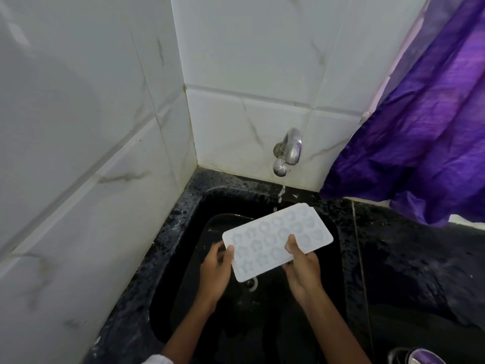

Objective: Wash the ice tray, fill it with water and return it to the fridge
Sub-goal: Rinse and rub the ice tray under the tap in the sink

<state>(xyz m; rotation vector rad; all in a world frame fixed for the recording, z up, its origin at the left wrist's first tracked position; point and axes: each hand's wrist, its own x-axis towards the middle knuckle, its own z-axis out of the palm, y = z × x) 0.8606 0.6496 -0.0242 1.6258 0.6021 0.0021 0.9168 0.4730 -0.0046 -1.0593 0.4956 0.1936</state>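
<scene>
Gripping fingers of left hand [215, 271] and right hand [304, 271] pinch opposite edges of the ice tray [275, 241].

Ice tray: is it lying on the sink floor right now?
No, the left hand and the right hand each hold an edge of the ice tray above the black sink.

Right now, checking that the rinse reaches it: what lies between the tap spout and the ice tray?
Head view: only a thin, broken trickle of water falling from the tap toward the far edge of the ice tray, above the black sink.
</scene>
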